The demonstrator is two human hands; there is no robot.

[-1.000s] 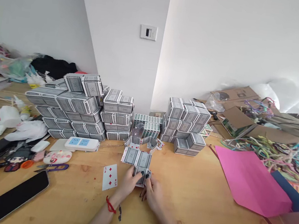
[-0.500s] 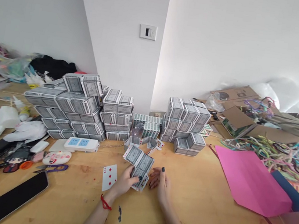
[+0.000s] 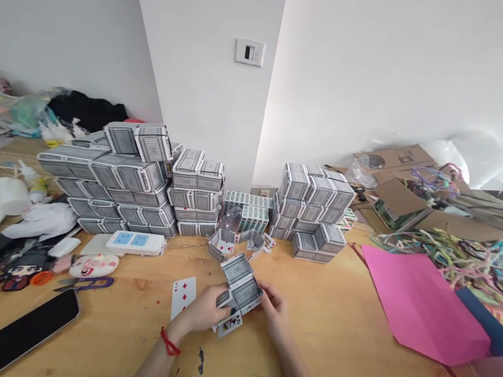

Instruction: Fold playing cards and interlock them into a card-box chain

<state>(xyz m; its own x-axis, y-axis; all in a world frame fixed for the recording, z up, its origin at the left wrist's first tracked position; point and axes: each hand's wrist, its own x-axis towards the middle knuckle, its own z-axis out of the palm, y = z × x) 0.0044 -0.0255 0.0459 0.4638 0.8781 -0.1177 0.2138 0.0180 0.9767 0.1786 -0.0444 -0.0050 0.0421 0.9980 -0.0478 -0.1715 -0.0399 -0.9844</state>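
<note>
Several joined cards (image 3: pixel 243 287) sit mid-dial: at eight o'clock our left hand (image 3: pixel 207 308) clamps them, thumb on top; at four our right hand (image 3: pixel 275 310) pinches their edge, fingers curled close. Beyond, we have a diamond card (image 3: pixel 182 294) at eight, a stack (image 3: pixel 313 213) between one and two.

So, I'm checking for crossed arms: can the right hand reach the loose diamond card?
Probably not directly: the left hand, holding joined cards, lies between the right hand and the diamond card.
</note>
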